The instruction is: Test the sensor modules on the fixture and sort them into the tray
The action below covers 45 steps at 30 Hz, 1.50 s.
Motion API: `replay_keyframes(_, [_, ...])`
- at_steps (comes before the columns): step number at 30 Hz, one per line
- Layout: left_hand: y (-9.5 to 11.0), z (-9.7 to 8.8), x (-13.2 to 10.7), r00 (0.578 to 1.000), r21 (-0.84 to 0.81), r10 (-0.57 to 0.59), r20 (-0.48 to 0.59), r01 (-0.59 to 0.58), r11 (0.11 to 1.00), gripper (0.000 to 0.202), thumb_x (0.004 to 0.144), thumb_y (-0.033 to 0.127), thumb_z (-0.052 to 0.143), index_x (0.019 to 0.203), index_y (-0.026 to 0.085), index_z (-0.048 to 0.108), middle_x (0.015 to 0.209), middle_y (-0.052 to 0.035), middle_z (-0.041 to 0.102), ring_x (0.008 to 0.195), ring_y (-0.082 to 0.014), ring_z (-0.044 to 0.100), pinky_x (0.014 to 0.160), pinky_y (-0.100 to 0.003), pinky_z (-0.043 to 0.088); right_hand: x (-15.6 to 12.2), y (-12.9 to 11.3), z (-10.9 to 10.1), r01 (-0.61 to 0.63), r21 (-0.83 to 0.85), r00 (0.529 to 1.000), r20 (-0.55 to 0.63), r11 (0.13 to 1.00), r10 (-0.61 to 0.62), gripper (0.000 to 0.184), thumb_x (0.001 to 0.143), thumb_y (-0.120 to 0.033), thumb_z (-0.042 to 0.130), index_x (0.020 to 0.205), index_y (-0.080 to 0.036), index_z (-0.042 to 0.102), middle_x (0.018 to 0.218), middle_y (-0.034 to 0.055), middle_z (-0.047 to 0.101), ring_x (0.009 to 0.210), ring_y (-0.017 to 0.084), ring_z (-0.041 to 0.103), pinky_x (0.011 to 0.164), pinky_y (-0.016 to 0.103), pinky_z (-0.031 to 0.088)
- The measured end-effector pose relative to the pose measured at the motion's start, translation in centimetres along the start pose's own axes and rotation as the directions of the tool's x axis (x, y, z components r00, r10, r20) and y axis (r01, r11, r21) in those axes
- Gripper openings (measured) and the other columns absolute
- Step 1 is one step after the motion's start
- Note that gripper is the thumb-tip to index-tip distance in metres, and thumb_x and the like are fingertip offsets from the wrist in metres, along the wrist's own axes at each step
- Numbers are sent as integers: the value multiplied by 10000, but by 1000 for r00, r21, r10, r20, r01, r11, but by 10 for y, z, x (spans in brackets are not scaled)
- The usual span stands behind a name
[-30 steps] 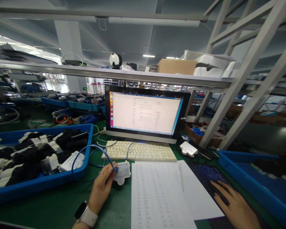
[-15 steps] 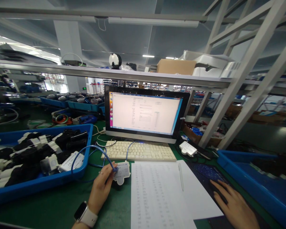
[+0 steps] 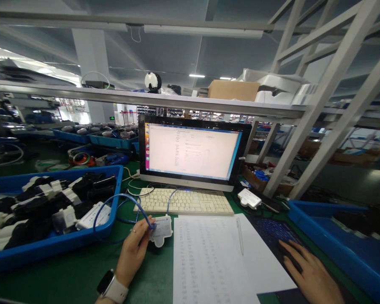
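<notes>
My left hand, with a watch on its wrist, is closed on the end of a blue cable. That end meets the face of a white plastic meter module with a printed label; whether it is plugged in I cannot tell. To the right, my right hand lies curved over a dark computer mouse, mostly hidden under the palm, on a dark mouse pad. A monitor showing a form stands behind a cream keyboard.
Printed sheets with a white pen lie between my hands. A blue bin of black and white parts stands at left, another blue bin at right. A second white module sits beside the monitor. A shelf spans above.
On the screen, a small list at the right of the form has faded and some lines of text have gone. Both hands stay in place.
</notes>
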<state>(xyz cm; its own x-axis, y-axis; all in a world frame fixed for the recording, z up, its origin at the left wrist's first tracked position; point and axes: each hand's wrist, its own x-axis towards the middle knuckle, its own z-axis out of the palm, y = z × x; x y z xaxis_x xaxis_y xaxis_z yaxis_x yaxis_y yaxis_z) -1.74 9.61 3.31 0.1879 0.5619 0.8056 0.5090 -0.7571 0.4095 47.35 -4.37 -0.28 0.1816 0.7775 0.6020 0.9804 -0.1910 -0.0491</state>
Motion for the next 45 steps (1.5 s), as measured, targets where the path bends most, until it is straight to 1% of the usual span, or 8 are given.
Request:
replay_keyframes(7, [0, 0, 1, 1000, -4, 5, -1, -5, 1000, 275, 889, 197, 456, 1144, 215, 557, 1106, -79, 628, 1038, -203, 604, 868, -298, 525, 1, -1, -3, -5, -11, 1000, 14, 1000, 5, 511, 838, -502, 322, 1117, -220, 645, 1137, 89, 599, 1018, 286, 564, 823, 434, 504])
replay_keyframes(17, [0, 0, 0, 1000, -17, 2, -2, -2, 1000, 287, 886, 185, 466, 1158, 219, 550, 1114, -70, 622, 1052, -190, 595, 878, -272, 513, 0, -2, -2, -29, 1, 999, 33, 1000, 29, 488, 837, -478, 331, 1124, -232, 639, 1151, 83, 594, 1032, 287, 554, 824, 431, 498])
replay_keyframes(23, [-2, 2, -1, 1000, -19, 13, -4, -13, 1000, 288, 885, 171, 465, 1157, 213, 548, 1113, -73, 620, 1057, -186, 591, 878, -267, 512, -1, 0, -1, -14, 8, 1000, 22, 1000, 14, 501, 831, -492, 329, 1120, -226, 639, 1141, 90, 592, 1036, 286, 550, 845, 439, 487])
replay_keyframes(31, [0, -1, -2, 1000, -7, 19, 6, -19, 1000, 301, 882, 162, 466, 1169, 216, 538, 1114, -75, 619, 1062, -184, 588, 892, -273, 505, -1, 0, -1, -31, 12, 999, 42, 999, 31, 511, 842, -498, 314, 1139, -228, 631, 1162, 90, 583, 1049, 293, 542, 821, 443, 497])
replay_keyframes(39, [0, 1, 2, 1000, 3, 16, 0, -16, 1000, 287, 882, 167, 468, 1152, 213, 550, 1106, -74, 623, 1058, -178, 591, 893, -262, 501, -1, -4, -4, -41, 7, 998, 57, 999, 41, 522, 843, -495, 308, 1146, -217, 630, 1166, 93, 580, 1052, 295, 540, 844, 453, 492])
replay_keyframes(45, [4, -2, 3, 1000, -1, 25, -8, -25, 1000, 273, 883, 170, 462, 1135, 208, 558, 1096, -80, 631, 1037, -182, 604, 866, -253, 516, -2, -1, -1, -52, 30, 997, 56, 998, 51, 532, 842, -497, 305, 1154, -208, 624, 1174, 104, 572, 1064, 300, 532, 866, 471, 481])
